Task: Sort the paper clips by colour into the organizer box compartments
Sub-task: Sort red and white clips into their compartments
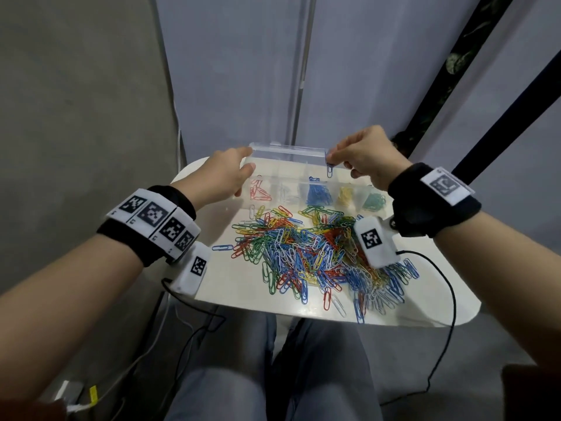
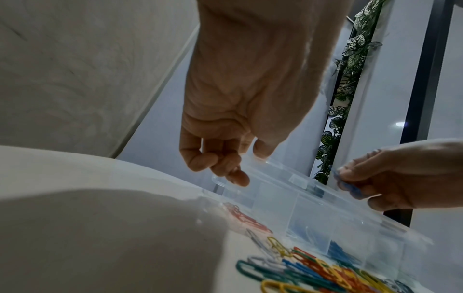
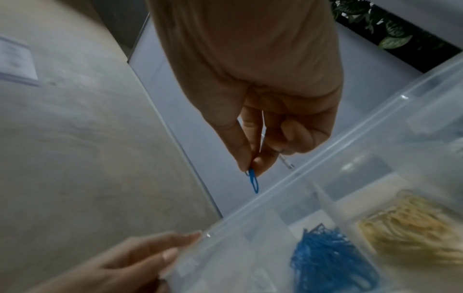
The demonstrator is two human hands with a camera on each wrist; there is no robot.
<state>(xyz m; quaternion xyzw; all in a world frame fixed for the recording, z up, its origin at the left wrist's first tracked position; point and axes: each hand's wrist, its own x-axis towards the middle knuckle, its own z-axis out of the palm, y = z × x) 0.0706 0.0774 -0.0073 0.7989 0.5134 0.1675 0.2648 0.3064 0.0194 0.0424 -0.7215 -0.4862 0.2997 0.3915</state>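
Observation:
A clear organizer box (image 1: 299, 178) stands at the back of the white table (image 1: 239, 287), its lid (image 1: 288, 153) raised. My left hand (image 1: 248, 160) pinches the lid's left end between thumb and curled fingers (image 2: 239, 177). My right hand (image 1: 332, 161) is at the lid's right end and pinches a blue paper clip (image 1: 330, 171), which hangs from its fingertips (image 3: 260, 165) above the box. The compartments hold red (image 1: 259, 192), blue (image 1: 318, 194), yellow (image 1: 346, 196) and green (image 1: 374, 202) clips. A mixed pile of clips (image 1: 315, 256) lies in front of the box.
Black cables (image 1: 449, 299) run from the wrist cameras off the table's near edge. My legs (image 1: 273, 375) are under the table. A grey wall stands at the left, pale curtains behind, and a black post with leaves (image 1: 455, 65) at the back right.

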